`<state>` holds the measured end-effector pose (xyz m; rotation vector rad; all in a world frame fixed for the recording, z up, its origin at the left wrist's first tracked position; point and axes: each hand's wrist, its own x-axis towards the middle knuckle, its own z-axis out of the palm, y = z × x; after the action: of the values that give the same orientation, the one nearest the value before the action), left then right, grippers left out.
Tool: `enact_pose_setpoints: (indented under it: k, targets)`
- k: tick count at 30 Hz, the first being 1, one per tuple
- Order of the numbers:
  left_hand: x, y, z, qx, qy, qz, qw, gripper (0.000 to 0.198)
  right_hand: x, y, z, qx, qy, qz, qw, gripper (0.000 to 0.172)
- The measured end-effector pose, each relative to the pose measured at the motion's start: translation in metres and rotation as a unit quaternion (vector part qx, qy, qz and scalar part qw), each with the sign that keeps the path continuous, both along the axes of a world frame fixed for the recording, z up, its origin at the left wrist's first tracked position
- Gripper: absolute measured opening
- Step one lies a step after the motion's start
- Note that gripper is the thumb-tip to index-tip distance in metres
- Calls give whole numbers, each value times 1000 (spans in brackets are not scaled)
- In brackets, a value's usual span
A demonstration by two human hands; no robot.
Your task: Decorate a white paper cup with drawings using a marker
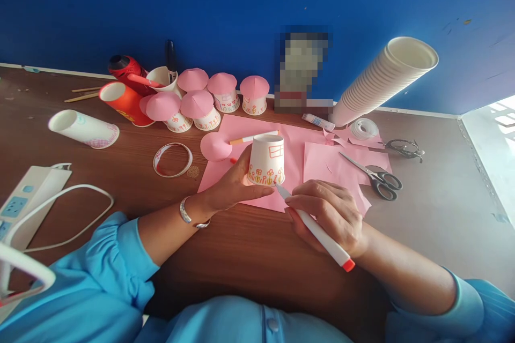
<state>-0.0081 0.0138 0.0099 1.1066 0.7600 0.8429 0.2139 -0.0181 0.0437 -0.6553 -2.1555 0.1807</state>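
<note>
My left hand (237, 185) grips a white paper cup (263, 156), which is turned upside down. Red flowers with yellow-green stems ring the cup's lower part, and a red window outline sits higher on its side. In my right hand (328, 214) is a white marker (322, 233) with a red end; its tip is at the cup's lower edge. Pink paper (257, 198) lies beneath the cup. Just behind my left hand are a pink paper cone (217, 148) and a white-and-orange marker (257, 136).
Several decorated cups with pink cone roofs (197, 103) stand at the back. A tall stack of paper cups (380, 80) leans right. Scissors (380, 179), clear tape (363, 128), a glue stick (317, 121) and glasses (404, 148) lie right; a tape roll (173, 159) and power strip (28, 198) left.
</note>
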Motion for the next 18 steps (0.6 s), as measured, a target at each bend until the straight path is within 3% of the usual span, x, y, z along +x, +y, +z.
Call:
enact_pose_setpoints:
  k: [18]
  targets:
    - [0,0,-1,-12,-16,-7,1000,83,-1,1,0,3,-14,-7,1000,25]
